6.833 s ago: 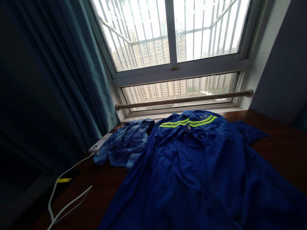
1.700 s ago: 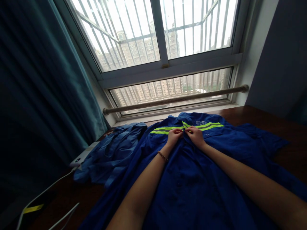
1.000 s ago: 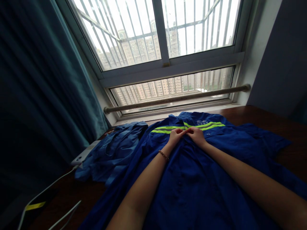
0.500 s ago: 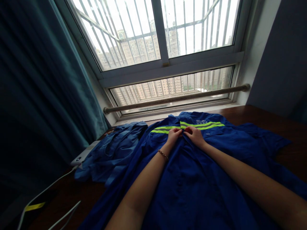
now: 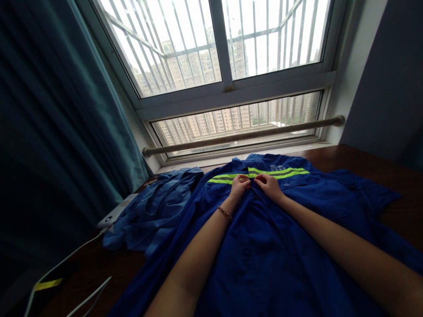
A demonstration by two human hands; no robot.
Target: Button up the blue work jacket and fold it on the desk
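- Blue work shirt (image 5: pixel 254 255) (head view): lies front up on the dark wooden table (image 5: pixel 333 154), collar toward the window (image 5: pixel 236 114).
- Left hand (image 5: pixel 240 188): thumb and fingers pinch cloth at the shirt's front opening, by the yellow-green stripes (image 5: pixel 280 174); a bracelet (image 5: pixel 225 214) circles the wrist.
- Right hand (image 5: pixel 269 187): fingertips pinch the opposite side, just beside the left (any button between the tips is too small to tell).
- Lighter blue garment (image 5: pixel 158 207): crumpled, left of the shirt, beside a white device (image 5: pixel 115 215).
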